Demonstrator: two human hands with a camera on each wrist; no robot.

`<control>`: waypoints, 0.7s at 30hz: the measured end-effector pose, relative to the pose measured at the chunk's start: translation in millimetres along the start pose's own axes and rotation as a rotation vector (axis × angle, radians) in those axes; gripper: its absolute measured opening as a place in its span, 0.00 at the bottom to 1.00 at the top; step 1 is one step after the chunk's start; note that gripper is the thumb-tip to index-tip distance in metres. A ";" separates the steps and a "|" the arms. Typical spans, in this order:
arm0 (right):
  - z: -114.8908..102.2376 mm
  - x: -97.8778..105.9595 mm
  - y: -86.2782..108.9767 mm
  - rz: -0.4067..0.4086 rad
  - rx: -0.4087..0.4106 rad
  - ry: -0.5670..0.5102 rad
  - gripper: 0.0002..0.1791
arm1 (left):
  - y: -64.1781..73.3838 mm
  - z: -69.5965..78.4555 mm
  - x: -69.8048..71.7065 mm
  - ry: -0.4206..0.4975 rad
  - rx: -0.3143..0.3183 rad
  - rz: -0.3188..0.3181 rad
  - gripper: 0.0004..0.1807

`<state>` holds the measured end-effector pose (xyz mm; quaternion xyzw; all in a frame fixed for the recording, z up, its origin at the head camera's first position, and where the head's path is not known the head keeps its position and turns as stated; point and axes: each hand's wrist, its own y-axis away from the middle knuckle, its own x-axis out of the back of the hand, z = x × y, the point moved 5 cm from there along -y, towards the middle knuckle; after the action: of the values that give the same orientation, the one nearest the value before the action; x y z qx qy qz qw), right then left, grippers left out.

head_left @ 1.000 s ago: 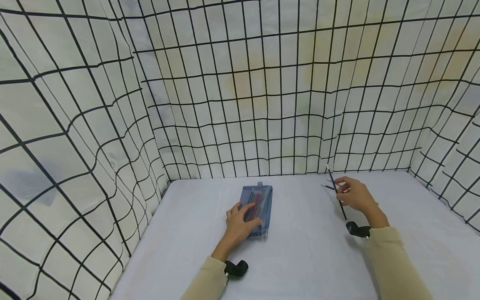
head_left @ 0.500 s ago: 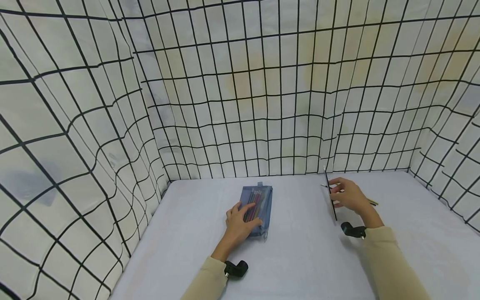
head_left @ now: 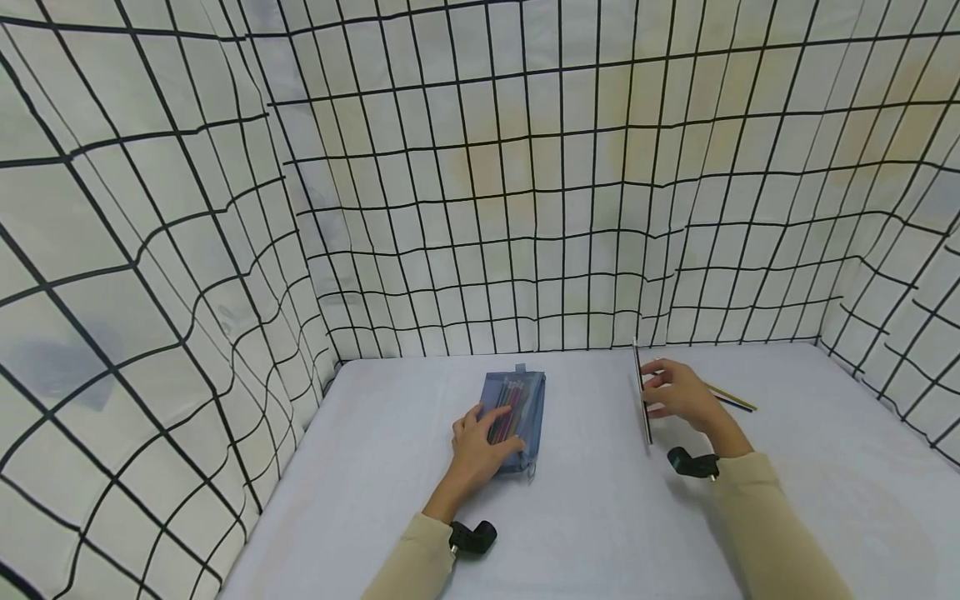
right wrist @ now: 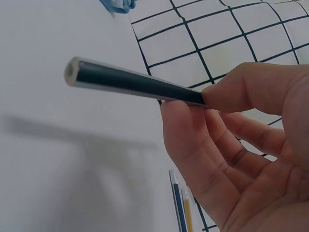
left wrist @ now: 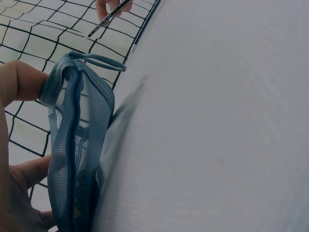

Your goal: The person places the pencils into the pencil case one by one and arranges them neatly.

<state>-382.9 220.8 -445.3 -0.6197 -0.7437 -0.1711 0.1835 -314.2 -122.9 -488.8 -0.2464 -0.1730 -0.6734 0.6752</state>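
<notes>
Pinched between thumb and fingers of my right hand (head_left: 681,396) is a dark pencil (head_left: 641,373) with silver stripes, held steeply in the head view. Its flat bare end points toward the right wrist camera, and its shadow falls on the white table. My left hand (head_left: 476,448) rests with spread fingers on a translucent blue zip pencil case (head_left: 536,408), thumb against its near end. Several coloured pencils (head_left: 507,404) show through the case. In the left wrist view the case (left wrist: 79,154) has a loop at its end; the fingertips are partly hidden behind it.
A yellow pencil (head_left: 731,395) and a dark blue pencil (head_left: 735,404) lie on the table (head_left: 585,517) right of my right hand, partly hidden by it. Grid-patterned cloth walls (head_left: 525,208) stand behind the table and on both sides.
My right hand has moved left with the dark pencil, which now stands more upright in the head view. The two loose pencils have come into sight behind it. My left hand stays put.
</notes>
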 end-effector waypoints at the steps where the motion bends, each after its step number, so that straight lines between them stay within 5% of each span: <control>1: 0.3 -1.6 -0.9 -0.003 -0.005 -0.005 0.29 | -0.1 -0.1 0.0 -0.001 -0.001 0.001 0.38; 21: -13.4 -43.0 -2.9 -0.147 -0.008 -0.105 0.27 | 0.3 1.2 0.4 -0.004 -0.015 -0.003 0.38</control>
<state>-377.8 176.9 -454.5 -0.5720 -0.7952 -0.1545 0.1289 -313.8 -122.6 -487.6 -0.2524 -0.1699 -0.6753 0.6718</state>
